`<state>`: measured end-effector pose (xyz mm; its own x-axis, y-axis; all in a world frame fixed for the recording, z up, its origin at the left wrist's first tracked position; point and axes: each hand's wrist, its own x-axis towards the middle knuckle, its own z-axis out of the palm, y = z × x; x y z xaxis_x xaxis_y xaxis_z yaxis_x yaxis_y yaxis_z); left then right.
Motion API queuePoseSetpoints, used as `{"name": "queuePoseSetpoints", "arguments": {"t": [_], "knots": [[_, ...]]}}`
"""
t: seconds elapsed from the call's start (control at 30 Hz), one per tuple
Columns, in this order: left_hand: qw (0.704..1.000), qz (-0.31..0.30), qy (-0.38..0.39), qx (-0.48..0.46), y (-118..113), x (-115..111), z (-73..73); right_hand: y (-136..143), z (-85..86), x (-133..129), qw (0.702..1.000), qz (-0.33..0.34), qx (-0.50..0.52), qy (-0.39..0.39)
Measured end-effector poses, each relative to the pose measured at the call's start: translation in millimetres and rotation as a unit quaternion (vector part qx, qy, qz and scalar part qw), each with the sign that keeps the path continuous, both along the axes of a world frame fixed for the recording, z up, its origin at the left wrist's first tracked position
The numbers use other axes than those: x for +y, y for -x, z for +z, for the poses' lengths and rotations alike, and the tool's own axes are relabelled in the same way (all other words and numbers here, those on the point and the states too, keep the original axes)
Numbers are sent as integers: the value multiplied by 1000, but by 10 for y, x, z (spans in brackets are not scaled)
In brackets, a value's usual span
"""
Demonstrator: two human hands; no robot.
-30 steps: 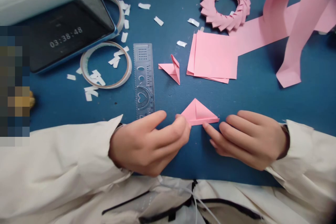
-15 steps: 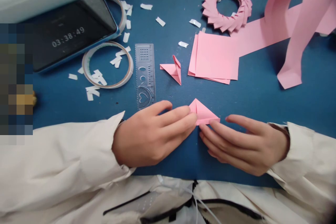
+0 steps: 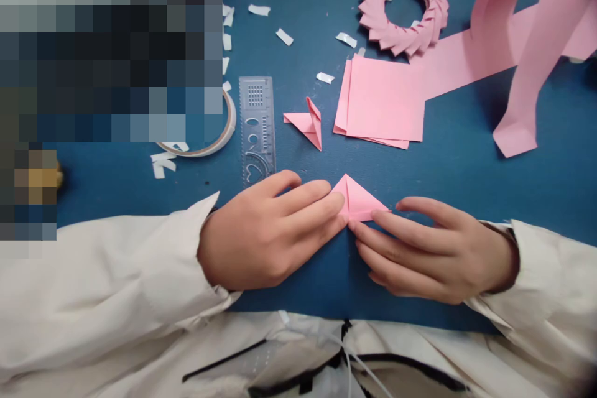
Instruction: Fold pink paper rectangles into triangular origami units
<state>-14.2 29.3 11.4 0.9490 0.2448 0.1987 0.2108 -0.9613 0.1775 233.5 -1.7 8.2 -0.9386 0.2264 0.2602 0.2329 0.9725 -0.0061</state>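
Note:
A pink paper folded into a triangle [image 3: 359,198] lies on the blue table, its peak pointing away from me. My left hand [image 3: 270,233] has its fingers closed on the left part of this paper and covers its left corner. From the right, my right hand [image 3: 429,249] touches the lower edge with its fingertips, fingers somewhat apart and thumb raised off the paper. Beyond my hands sits a small folded pink piece [image 3: 308,124]. A stack of pink square sheets [image 3: 385,99] is to its right.
A clear ruler [image 3: 257,130] stands left of the folded piece. Further back are a pink pleated paper ring [image 3: 368,18] and a curling pink strip [image 3: 525,84]. White scraps [image 3: 284,37] are scattered about. A tape roll [image 3: 228,130] is partly hidden by blurred blocks.
Both hands have shifted slightly away from me along the paper. My right fingertips have moved a little left under the lower edge. Blurred blocks now cover the phone at the upper left.

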Motion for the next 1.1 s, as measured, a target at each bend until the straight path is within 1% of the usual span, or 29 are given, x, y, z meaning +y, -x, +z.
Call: {"name": "queuePoseSetpoints", "arguments": {"t": [0.17,0.27,0.63,0.83,1.0,1.1], "knots": [[1000,-2,-3,-4,0,3,0,3,-14,-33,999,-13,50,7],[1000,-4,-1,-5,-5,-1,3,-4,-15,-43,999,-23,47,7],[1000,-5,-8,-3,1,5,0,-40,5,-49,997,-13,63,-30],[1000,-3,-5,-6,-10,-7,-6,-49,76,-138,998,-56,32,2],[1000,-6,-7,0,0,3,4,-56,101,-200,996,-82,26,-15],[1000,-11,-4,-2,5,13,6,-55,105,-207,996,-85,27,-24]]}}
